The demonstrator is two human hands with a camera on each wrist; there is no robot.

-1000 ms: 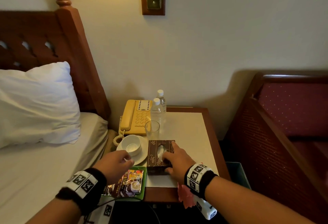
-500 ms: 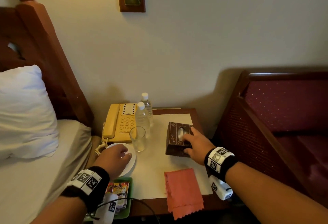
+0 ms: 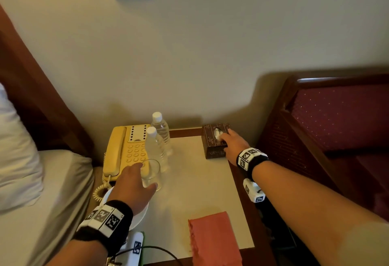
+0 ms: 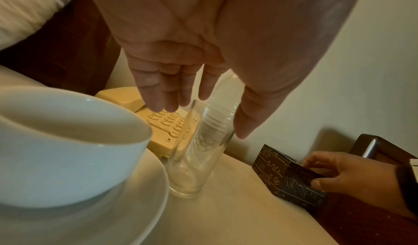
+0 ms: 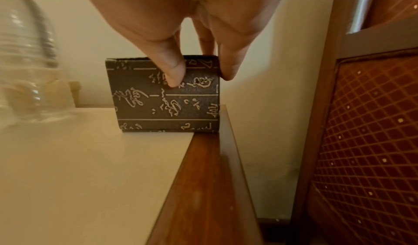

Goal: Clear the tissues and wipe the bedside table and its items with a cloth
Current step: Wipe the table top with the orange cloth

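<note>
A dark patterned tissue box (image 3: 212,145) stands at the back right corner of the bedside table (image 3: 200,192), flush with its wooden edge. My right hand (image 3: 231,145) grips it from above, thumb on the near face (image 5: 174,77) and fingers over the far side. An orange cloth (image 3: 212,238) lies flat at the table's front edge. My left hand (image 3: 134,183) reaches over an empty drinking glass (image 3: 152,174) with straight fingers (image 4: 167,104) behind the rim and the thumb to the right. It holds nothing.
A yellow telephone (image 3: 124,152) and two water bottles (image 3: 162,131) stand at the back left. A white cup (image 4: 68,141) on a saucer (image 3: 139,217) sits under my left wrist. A bed (image 3: 42,202) lies left, and a red upholstered wooden frame (image 3: 315,128) stands right.
My right hand has slid the tissue box from the front middle of the table to the back right corner. My left hand has moved from the cup and saucer forward to the glass.
</note>
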